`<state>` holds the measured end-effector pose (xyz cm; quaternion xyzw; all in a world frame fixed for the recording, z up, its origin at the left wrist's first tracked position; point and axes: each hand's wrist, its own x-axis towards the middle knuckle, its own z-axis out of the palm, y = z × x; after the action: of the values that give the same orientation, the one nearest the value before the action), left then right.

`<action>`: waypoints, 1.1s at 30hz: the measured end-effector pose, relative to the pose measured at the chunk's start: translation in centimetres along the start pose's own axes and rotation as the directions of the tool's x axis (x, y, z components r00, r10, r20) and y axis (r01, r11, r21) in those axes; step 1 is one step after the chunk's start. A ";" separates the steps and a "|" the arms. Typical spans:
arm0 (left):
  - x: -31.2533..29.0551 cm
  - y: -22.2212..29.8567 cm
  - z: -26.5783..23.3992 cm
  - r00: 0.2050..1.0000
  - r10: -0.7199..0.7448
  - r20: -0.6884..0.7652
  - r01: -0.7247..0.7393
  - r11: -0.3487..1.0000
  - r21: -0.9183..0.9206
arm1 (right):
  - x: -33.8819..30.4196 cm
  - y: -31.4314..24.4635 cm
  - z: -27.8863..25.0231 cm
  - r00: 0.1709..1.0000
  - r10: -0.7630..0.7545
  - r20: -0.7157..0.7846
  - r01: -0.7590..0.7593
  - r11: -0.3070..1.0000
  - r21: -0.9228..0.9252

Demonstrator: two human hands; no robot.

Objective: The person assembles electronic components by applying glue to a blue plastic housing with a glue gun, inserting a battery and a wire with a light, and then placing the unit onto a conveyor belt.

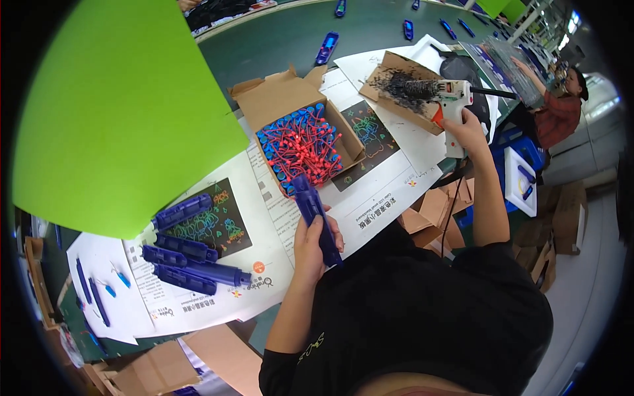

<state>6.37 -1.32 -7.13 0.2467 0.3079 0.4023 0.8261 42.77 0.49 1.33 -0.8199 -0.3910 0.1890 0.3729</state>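
Observation:
My left hand point(312, 245) is closed round a dark blue plastic casing point(316, 214), held upright over the front of the workbench. In my right hand point(467, 132) is a white glue gun point(456, 109) with an orange-red trigger; its dark coiled nozzle points left over a glue-smeared cardboard tray point(404, 82). Just beyond the held casing, an open cardboard box point(345, 135) contains many blue cylindrical parts with red wires point(300, 145). Several similar blue casings point(185, 261) lie in a group to the left.
A large bright green panel point(119, 112) rises at the left. Printed sheets point(370, 211) cover the bench. Farther off, blue casings point(327, 47) sit on a green surface point(264, 43). A person point(561, 112) works at the far right. Cardboard boxes point(429, 211) stand below the bench edge.

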 end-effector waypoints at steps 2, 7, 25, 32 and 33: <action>0.1 0.2 0.0 1.000 0.005 0.017 -0.004 0.998 -0.062 | 0.3 0.1 0.3 0.999 -0.031 0.012 0.030 0.999 0.040; 0.3 0.4 -0.2 0.997 -0.050 0.059 0.065 0.958 -0.279 | 1.1 -0.6 0.6 0.937 0.201 0.284 -0.263 0.944 0.199; 0.7 -0.1 -1.5 0.999 -0.007 0.053 0.020 0.968 -0.249 | -15.4 -8.4 0.8 0.549 -0.224 0.805 -0.261 0.869 0.420; 0.4 0.2 -0.9 1.000 -0.008 -0.024 0.003 0.983 -0.182 | -15.6 -8.2 2.0 0.547 -0.105 0.831 -0.171 0.957 0.233; 0.5 0.2 -0.9 1.000 0.008 -0.025 -0.013 0.982 -0.190 | -15.6 -8.0 2.0 0.529 -0.226 0.818 0.045 0.970 0.239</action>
<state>5.87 -0.69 -7.82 0.1633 0.2769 0.4371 0.8400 27.83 -7.40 6.39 -0.5565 -0.5647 0.5647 0.2292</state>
